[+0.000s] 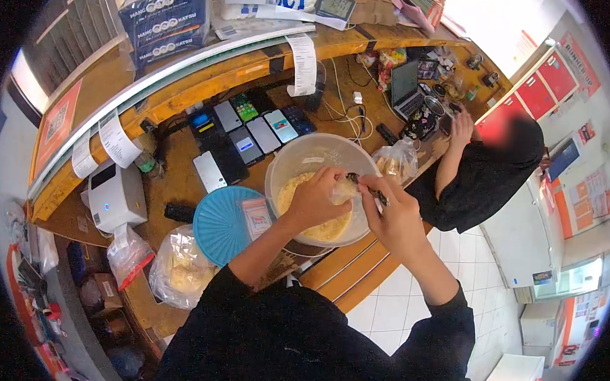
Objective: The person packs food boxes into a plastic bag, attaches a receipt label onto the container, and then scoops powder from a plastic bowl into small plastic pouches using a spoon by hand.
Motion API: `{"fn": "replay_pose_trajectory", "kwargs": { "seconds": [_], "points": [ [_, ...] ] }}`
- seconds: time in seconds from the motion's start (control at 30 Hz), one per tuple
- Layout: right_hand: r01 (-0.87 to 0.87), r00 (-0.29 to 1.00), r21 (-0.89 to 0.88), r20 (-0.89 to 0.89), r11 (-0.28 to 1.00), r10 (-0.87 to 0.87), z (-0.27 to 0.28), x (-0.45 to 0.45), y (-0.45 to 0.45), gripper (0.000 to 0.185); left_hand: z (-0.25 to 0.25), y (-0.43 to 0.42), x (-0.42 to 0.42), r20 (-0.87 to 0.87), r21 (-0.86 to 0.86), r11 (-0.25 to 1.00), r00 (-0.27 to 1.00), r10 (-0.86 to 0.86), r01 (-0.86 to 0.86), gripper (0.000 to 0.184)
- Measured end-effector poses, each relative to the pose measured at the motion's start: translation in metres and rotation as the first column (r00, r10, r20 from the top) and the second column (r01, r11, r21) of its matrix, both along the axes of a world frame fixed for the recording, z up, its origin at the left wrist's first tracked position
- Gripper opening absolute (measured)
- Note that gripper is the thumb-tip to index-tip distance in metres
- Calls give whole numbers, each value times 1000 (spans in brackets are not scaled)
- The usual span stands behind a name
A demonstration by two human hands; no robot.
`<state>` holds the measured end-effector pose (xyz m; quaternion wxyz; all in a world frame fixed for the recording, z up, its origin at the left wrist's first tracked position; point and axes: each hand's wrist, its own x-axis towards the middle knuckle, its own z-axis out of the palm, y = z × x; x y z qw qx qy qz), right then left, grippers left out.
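Brand on the boxes: "MANG KATSU" runs in white down the stacked dark-blue boxes [166, 28], repeated on each, all under clear plastic.
Wall lettering: "RUNNER UP" on the red poster [579, 63], up on the right.
Small print: receipts [119, 138] curl from the counter's edge, their lines too small to read; an orange sign [59, 122] carries a QR code.
Plastics: a round, translucent tub [286, 159], and beside it a blue lid [215, 224] ridged like a fan.
Counter: worn brown wood [170, 157], scuffed at the edge.
Tub filling: yellow crumbs [330, 229], loose and grainy, across the bottom.
Small bag: here's the clear, crinkled pouch [346, 188], pale stuff inside, right above the tub!
Left grip: left hand [318, 199] pinches that pouch between thumb and fingers.
Right grip: right hand [393, 218] closes narrowly on a slim dark tool [382, 198], its exact kind unclear.
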<state>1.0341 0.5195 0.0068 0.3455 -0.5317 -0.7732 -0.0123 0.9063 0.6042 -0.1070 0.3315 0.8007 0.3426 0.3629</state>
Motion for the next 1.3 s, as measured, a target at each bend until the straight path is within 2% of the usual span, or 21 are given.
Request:
{"fn": "replay_pose_trajectory", "kwargs": {
  "seconds": [0.17,0.2,0.3,0.37,0.4,0.43,0.47,0.5,0.53,0.57,0.63,0.67,0.73,0.77,0.8,0.83,0.9,0.97,1.03,1.17,1.3],
  "points": [
    [-35,999,76,-4,997,36,-3,1,-4,20,-4,1,-2,56,33,999,998,37,-39,48],
    [-35,999,77,-3,996,35,-3,1,-5,20,-4,2,-3,89,-17,999,996,30,-29,48],
    [-44,997,98,-63,994,51,-3,2,-8,21,-12,8,-4,159,-54,998,986,44,-36,48],
    [66,980,120,-196,991,-42,-8,4,-9,22,-22,14,-7,194,-43,997,979,67,-60,47],
    [65,979,123,-198,990,-40,-14,4,-6,22,-23,16,-10,319,-117,989,940,119,-86,46],
    [105,960,39,-266,994,-91,-23,4,0,23,-23,17,-13,434,-193,976,884,176,-100,46],
    [139,933,-49,-328,989,-147,-28,3,4,24,-23,16,-14,432,-191,976,885,175,-100,46],
    [138,967,-45,-208,989,-144,-29,-2,9,26,-15,13,-17,464,-176,976,864,198,-129,46],
    [138,967,-44,-212,989,-144,-34,-8,13,26,-10,11,-19,494,-162,974,841,218,-157,46],
    [117,980,-73,-155,991,-127,-43,-14,18,28,-9,10,-20,493,-158,975,843,216,-158,46],
    [93,990,-95,-100,991,-103,-65,-19,29,29,-7,5,-20,511,-342,939,835,202,-18,47],
    [98,981,-70,-163,993,-109,-78,-19,34,24,-6,4,-21,511,-338,941,835,203,-22,47],
    [97,969,-41,-226,994,-104,-83,-22,39,20,-2,2,-24,492,-134,984,855,165,-113,41],
    [133,923,-37,-359,990,-138,-82,-21,41,17,-4,4,-28,491,-131,984,855,169,-119,41],
    [171,858,-40,-484,984,-169,-80,-21,41,15,-6,7,-33,534,-260,966,832,150,-7,37],
    [168,859,-39,-485,985,-166,-79,-19,41,15,-8,8,-38,578,-377,919,804,139,112,33],
    [60,795,-182,-586,982,-157,-77,-14,38,12,-6,7,-45,526,-418,901,840,137,114,30],
    [55,806,-173,-573,983,-146,-76,-14,35,12,-4,7,-48,472,-453,883,872,126,118,27],
    [53,816,-167,-560,984,-140,-77,-12,32,13,-2,5,-49,500,-375,916,863,68,145,26],
    [38,815,-133,-569,990,-108,-75,-12,23,11,10,-5,-47,586,-373,897,810,30,236,21],
    [41,876,-75,-477,996,-72,-63,-22,9,7,27,-13,-61,444,-317,925,895,-50,209,18]
  ]
}}
